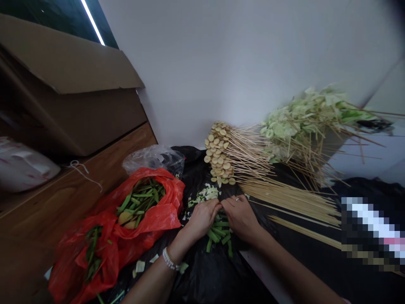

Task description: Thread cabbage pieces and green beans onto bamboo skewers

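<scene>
My left hand (pixel 201 218), with a beaded bracelet on its wrist, and my right hand (pixel 240 218), with a ring on one finger, meet at the fingertips. Whatever lies between those fingers is hidden. Just below them sits a heap of cut green vegetable stems (pixel 218 233), and pale chopped cabbage (pixel 204 195) lies just beyond. Past the hands, bamboo skewers threaded with round tan slices (pixel 218 154) fan out in a stack. To the right lie bare bamboo skewers (pixel 291 202), and further back stands a mass of skewered pale-green cabbage (pixel 303 120).
A red plastic bag (pixel 142 203) holding green stems lies left of my hands, beside a clear plastic bag (pixel 155 159). Black plastic sheeting (pixel 205 274) covers the work surface. A cardboard box (pixel 63 84), wooden ledge (pixel 79 173) and white wall (pixel 221 63) surround it.
</scene>
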